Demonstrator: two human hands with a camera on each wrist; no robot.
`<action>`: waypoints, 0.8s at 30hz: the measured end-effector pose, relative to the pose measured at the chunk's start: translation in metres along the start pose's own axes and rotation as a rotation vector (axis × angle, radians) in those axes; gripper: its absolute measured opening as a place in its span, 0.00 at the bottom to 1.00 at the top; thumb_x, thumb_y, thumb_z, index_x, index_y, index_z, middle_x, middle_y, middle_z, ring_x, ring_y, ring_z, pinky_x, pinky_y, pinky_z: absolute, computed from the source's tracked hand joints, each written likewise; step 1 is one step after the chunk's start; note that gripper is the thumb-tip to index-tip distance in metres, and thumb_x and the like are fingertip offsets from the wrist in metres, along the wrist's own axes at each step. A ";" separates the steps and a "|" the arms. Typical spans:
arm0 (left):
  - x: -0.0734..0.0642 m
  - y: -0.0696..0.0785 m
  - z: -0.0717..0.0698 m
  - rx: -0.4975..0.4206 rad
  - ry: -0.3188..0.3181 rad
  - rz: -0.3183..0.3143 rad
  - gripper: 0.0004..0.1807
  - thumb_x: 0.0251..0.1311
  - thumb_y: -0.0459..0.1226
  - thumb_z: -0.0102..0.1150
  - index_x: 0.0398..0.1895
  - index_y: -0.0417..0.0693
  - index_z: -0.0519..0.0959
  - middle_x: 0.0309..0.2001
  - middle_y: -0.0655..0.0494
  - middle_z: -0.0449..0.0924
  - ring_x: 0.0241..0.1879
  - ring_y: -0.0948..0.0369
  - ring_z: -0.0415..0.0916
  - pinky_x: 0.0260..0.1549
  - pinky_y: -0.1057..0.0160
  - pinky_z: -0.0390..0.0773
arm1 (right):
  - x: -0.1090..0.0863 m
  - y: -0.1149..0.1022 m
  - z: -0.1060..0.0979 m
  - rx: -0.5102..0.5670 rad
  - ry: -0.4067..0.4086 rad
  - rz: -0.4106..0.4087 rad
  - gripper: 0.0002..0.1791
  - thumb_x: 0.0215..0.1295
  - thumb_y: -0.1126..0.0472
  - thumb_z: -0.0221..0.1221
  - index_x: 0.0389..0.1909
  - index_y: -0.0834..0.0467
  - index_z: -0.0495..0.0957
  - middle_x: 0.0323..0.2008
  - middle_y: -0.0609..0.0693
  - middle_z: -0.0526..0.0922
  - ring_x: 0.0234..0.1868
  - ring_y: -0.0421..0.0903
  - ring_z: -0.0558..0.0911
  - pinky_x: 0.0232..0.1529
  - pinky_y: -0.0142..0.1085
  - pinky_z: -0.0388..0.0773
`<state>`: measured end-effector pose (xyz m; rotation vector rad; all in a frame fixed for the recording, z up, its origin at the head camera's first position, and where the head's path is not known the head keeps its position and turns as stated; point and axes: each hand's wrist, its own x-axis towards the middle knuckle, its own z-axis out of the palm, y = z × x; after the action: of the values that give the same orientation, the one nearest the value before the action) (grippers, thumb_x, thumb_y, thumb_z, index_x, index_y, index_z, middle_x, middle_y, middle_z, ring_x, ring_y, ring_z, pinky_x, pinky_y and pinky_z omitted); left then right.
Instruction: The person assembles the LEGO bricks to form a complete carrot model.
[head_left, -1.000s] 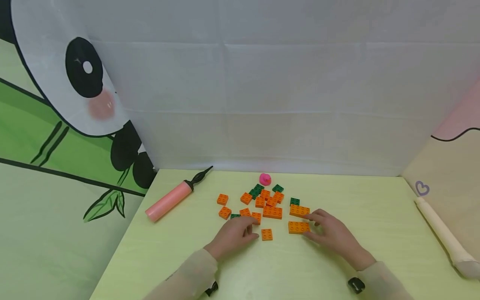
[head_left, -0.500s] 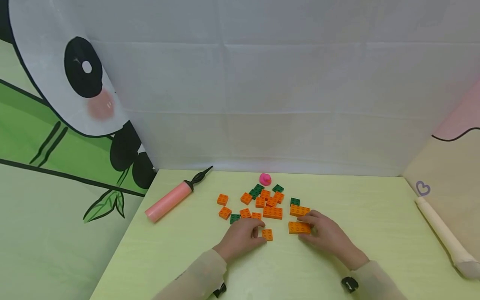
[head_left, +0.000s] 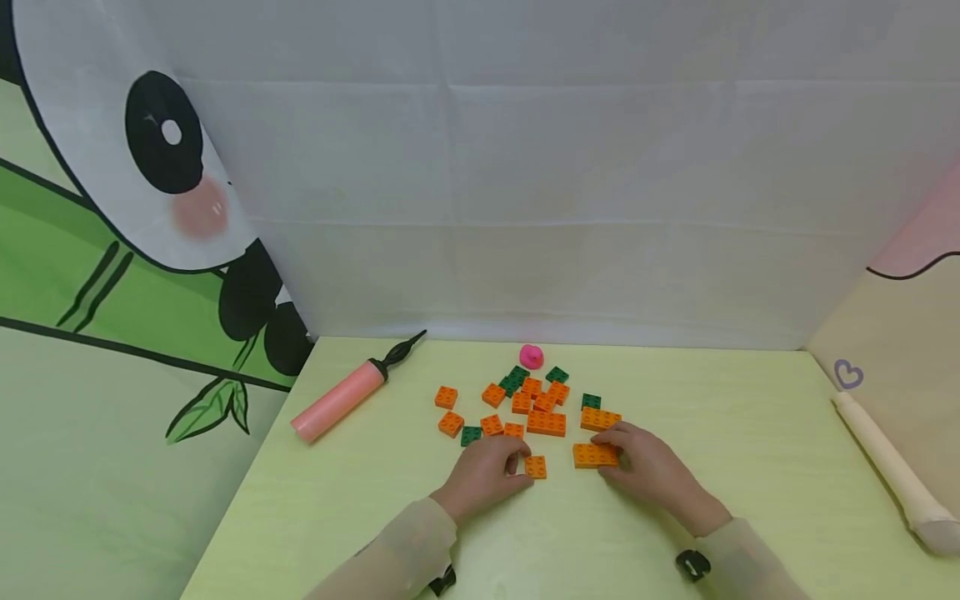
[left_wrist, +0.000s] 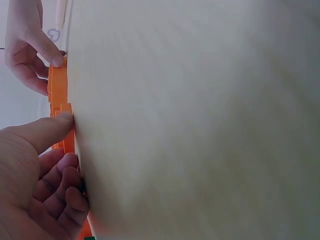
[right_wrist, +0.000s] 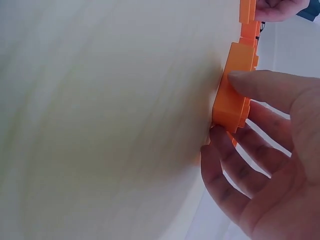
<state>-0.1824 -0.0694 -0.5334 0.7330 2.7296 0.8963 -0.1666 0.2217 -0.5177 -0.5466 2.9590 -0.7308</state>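
My left hand [head_left: 489, 475] holds a small square orange toy brick [head_left: 536, 467] by its left end. In the left wrist view its thumb lies against that brick's side, the other fingers curled behind. To the right, my right hand [head_left: 651, 468] grips a longer orange brick [head_left: 594, 456], thumb on the near face and index finger at the far side. The right wrist view shows the thumb pressed flat on this long brick [right_wrist: 235, 90]. Just behind it lies another long orange brick [head_left: 600, 418], close to the right fingertips. Both held bricks are down at the table.
Several orange and green bricks [head_left: 546, 423] lie scattered behind the hands. A pink round piece [head_left: 532, 357] sits at the back. A pink hand pump [head_left: 341, 402] with a black nozzle lies left; a pale rolled tube [head_left: 892, 475] lies along the right edge.
My left hand has moved right from the cluster to the small orange brick and taken hold of it. The right hand closed on the long brick, which shifted slightly left.
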 end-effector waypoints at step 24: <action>-0.001 0.000 0.001 -0.009 0.012 -0.006 0.13 0.60 0.45 0.76 0.45 0.55 0.84 0.22 0.67 0.69 0.23 0.67 0.65 0.28 0.66 0.68 | 0.006 -0.013 0.001 0.031 -0.012 -0.013 0.18 0.59 0.59 0.76 0.51 0.53 0.86 0.51 0.47 0.86 0.50 0.50 0.82 0.57 0.51 0.79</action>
<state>-0.1812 -0.0689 -0.5345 0.7204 2.7352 0.9136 -0.1676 0.2091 -0.5122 -0.5665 2.9306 -0.7710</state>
